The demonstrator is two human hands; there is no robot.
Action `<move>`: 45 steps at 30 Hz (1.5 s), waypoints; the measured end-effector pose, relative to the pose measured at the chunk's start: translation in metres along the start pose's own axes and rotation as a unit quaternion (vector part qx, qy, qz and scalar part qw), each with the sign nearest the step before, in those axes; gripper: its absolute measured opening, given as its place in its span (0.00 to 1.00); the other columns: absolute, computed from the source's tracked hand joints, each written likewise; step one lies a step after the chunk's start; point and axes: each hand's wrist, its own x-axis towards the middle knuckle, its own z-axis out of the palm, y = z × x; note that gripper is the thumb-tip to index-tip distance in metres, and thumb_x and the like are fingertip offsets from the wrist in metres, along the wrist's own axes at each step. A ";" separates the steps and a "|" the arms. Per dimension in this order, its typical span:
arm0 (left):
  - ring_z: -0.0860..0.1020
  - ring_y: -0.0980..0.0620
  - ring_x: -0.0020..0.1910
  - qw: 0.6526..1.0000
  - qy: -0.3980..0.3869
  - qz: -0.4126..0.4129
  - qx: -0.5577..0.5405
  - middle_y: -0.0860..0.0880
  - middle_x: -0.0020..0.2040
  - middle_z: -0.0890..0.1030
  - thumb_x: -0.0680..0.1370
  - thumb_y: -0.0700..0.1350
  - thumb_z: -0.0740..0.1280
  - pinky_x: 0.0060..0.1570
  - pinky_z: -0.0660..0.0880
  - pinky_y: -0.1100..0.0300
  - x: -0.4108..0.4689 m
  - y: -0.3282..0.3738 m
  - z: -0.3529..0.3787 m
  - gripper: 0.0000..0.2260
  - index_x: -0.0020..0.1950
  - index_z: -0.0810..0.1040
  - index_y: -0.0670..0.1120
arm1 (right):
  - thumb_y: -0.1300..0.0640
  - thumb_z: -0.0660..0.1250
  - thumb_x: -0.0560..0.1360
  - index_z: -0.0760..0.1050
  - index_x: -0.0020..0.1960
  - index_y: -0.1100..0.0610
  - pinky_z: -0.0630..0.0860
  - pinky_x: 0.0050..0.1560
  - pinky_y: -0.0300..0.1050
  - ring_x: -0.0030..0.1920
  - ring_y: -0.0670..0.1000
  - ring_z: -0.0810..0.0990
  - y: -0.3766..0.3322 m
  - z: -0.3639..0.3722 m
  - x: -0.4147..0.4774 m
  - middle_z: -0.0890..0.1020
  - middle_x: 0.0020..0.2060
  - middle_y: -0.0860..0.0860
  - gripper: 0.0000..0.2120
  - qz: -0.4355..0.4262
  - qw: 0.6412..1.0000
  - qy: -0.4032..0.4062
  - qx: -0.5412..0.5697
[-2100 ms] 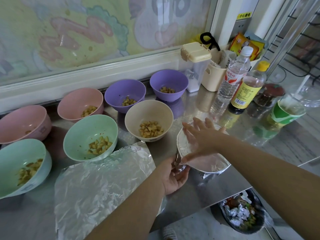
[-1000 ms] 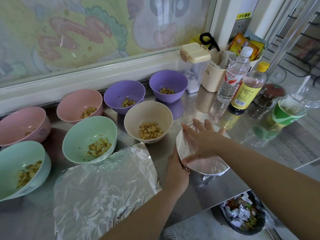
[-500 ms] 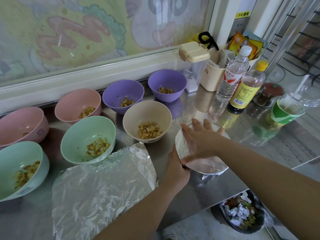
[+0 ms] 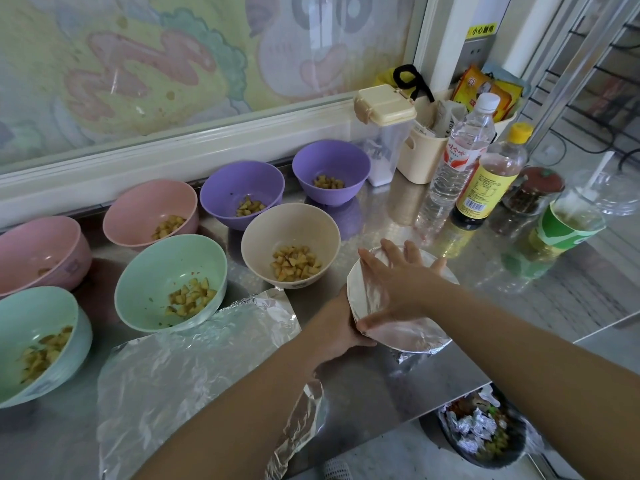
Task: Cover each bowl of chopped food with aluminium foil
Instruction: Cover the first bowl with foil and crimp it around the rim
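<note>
Nearest, a loose foil sheet [image 4: 194, 368] is lying crinkled on the steel counter [image 4: 571, 296], partly under the left forearm. Just beyond it, the left hand [image 4: 341, 327] is pressing against the near-left side of the foil-covered bowl [image 4: 415, 336] (its fingers are hidden below the rim, so I cannot tell how they are lying). The right hand [image 4: 398, 282] is resting flat on the foil top, fingers straight and spread wide.

Further back, seven uncovered bowls of chopped food are standing: a beige bowl [image 4: 270, 230], two mint bowls [image 4: 145, 271] [image 4: 31, 317], two pink bowls [image 4: 138, 209] [image 4: 31, 244] and two purple bowls [image 4: 235, 181] [image 4: 329, 164]. Behind the covered bowl, a water bottle [image 4: 460, 157] and a yellow-capped bottle [image 4: 491, 178] are standing upright side by side.
</note>
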 end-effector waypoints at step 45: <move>0.83 0.54 0.52 0.931 0.229 -0.145 -0.246 0.55 0.51 0.86 0.76 0.44 0.68 0.57 0.80 0.49 -0.041 0.023 0.011 0.13 0.59 0.82 0.54 | 0.10 0.55 0.36 0.28 0.76 0.36 0.54 0.70 0.81 0.79 0.69 0.37 0.003 0.001 0.009 0.37 0.81 0.49 0.77 0.007 0.999 -0.032 0.014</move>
